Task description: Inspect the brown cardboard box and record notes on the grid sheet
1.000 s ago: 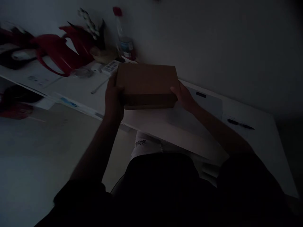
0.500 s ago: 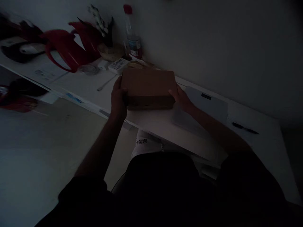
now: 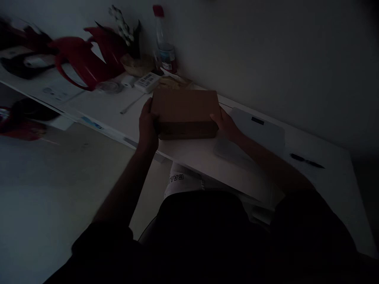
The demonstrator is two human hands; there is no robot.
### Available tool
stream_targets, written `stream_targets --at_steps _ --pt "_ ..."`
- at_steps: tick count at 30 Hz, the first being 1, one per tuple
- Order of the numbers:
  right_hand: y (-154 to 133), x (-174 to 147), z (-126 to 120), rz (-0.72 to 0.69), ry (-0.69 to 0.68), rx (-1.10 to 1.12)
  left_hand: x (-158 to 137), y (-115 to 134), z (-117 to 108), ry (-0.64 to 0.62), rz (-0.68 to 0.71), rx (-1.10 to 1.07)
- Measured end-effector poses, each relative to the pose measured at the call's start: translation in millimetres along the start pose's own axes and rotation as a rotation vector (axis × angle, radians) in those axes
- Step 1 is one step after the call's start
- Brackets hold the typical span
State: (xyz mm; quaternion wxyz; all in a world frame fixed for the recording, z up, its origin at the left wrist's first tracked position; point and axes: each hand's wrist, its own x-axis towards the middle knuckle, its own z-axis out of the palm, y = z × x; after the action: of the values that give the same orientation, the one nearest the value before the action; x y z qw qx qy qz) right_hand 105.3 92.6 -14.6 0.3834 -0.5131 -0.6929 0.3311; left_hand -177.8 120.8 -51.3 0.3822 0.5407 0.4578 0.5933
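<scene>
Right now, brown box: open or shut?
Looks shut: the brown box shows a flat, unbroken upper face, no flap raised, held between left hand and right hand. Dim picture, though.

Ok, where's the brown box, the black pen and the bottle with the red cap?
Brown box [image 3: 185, 106]: head view, middle of its top.
Black pen [image 3: 306, 161]: head view, middle of its barrel.
Bottle with the red cap [image 3: 166, 51]: head view, on its label.

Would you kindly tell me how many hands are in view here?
2: the left hand is on the left side of the cardboard box, and the right hand is on its right side. Some fingers are hidden, but no other hand shows.
</scene>
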Motion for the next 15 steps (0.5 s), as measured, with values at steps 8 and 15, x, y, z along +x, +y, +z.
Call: stream_targets --at_steps 8,15 --pt "-0.1 -3.9 0.8 -0.009 -0.014 0.021 -2.3 -3.5 0.6 0.041 -0.02 0.012" --pt "-3.3 -7.6 2.2 -0.056 0.006 0.014 -0.9 -19.8 -2.3 0.054 0.055 -0.002"
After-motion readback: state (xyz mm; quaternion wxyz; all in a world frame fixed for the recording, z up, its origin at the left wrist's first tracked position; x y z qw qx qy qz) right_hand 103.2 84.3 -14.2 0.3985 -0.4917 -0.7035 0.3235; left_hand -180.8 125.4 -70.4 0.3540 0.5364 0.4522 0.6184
